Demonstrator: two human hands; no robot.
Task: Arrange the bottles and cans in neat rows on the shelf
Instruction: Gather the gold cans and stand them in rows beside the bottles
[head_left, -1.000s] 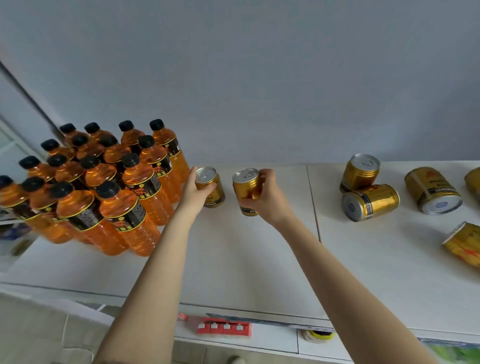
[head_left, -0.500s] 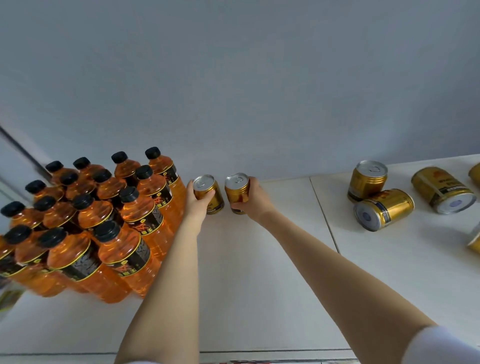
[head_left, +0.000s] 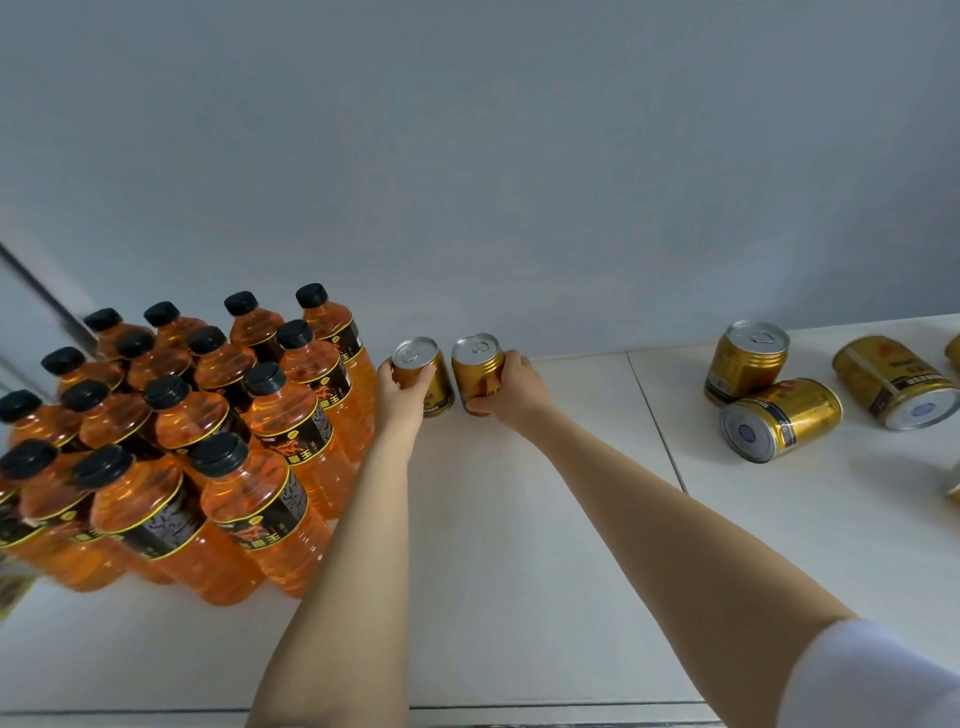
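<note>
Left hand: the left hand (head_left: 402, 395) was wrapped around the left gold can (head_left: 422, 375), fingers curled on its side.
Right hand: the right hand (head_left: 511, 389) was clasped around the right gold can (head_left: 477, 370).
Held cans: both stood upright, just beside each other, near the back wall (head_left: 519, 156) on the white shelf (head_left: 493, 519).
Bottles: a block of orange bottles (head_left: 208, 436) with black caps stood in rows just left of the left can.
Loose cans: to the right, well apart, one upright can (head_left: 748, 361) touched a can on its side (head_left: 779, 426); another tipped can (head_left: 893, 379) lay beyond.
</note>
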